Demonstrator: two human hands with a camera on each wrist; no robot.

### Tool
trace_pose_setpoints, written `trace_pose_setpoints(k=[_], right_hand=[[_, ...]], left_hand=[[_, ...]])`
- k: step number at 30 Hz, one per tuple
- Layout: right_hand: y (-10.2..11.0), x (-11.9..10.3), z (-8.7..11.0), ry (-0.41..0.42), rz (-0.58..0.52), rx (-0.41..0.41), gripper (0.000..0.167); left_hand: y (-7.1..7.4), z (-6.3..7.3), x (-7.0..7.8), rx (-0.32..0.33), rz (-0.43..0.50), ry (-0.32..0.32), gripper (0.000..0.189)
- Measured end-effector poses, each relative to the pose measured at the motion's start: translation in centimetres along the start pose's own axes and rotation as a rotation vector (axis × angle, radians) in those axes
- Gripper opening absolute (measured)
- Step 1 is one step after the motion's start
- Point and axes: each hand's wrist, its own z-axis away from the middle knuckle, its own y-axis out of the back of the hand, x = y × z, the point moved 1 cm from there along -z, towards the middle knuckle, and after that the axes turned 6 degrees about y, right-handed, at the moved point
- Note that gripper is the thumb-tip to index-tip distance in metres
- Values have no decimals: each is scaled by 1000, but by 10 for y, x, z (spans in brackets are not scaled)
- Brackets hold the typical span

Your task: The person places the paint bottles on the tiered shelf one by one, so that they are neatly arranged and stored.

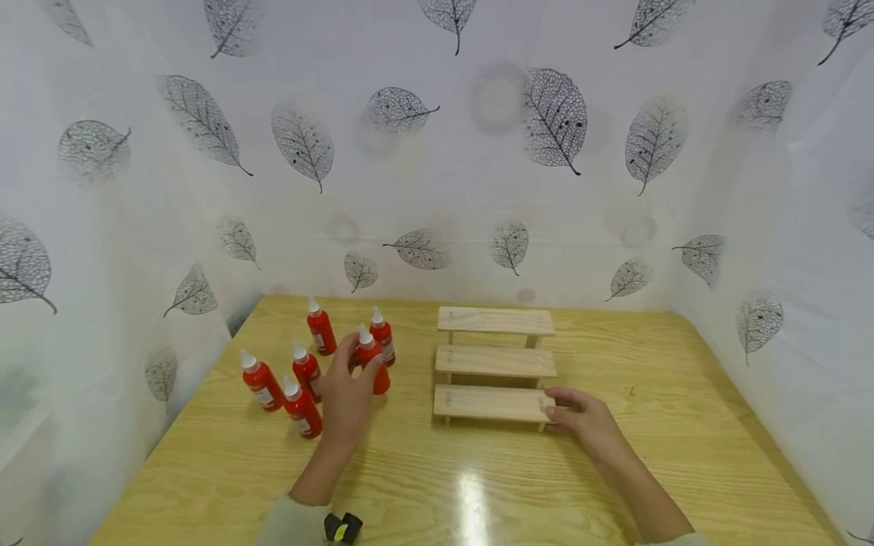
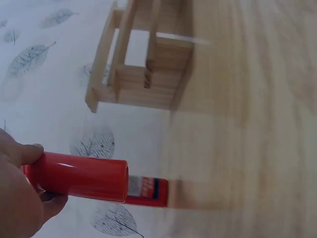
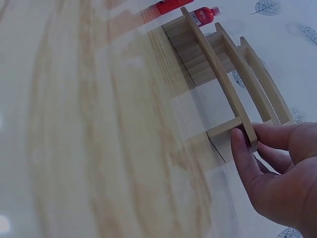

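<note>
My left hand grips a red squeeze bottle with a white pointed cap, thumb on one side and fingers on the other. In the left wrist view the held bottle shows its base off the tabletop. My right hand pinches the right end of the lowest step on a three-tier wooden stand. Seen from the right wrist, thumb and fingers lie on either face of that front board. Another red bottle stands just behind the held one.
Several more red bottles stand upright on the left of the wooden table. A pale curtain printed with dark leaves encloses the back and sides. A black and yellow device sits by my left sleeve.
</note>
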Motion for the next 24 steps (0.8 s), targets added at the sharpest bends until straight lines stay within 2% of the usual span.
trace_pose_setpoints(k=[6,10,15,19,24], right_hand=[[-1,-1,1,-8,-10,22,55],[-1,-1,0,-9,-8,33,55],[-2,-1,0,-4,-12,35,54],[-2,-1,0,1,-14,40,53],[-3,0,0,-3,-13,54,52]], left_hand=[[-12,-3,23,-30,19,-101,54],[-25,-8,39,-80,80,-148,53],[-46,-18,57,-134,149,-245,50],[-64,-26,70,-171,169,-314,51],[-86,-35,85,-233,197,-360,52]])
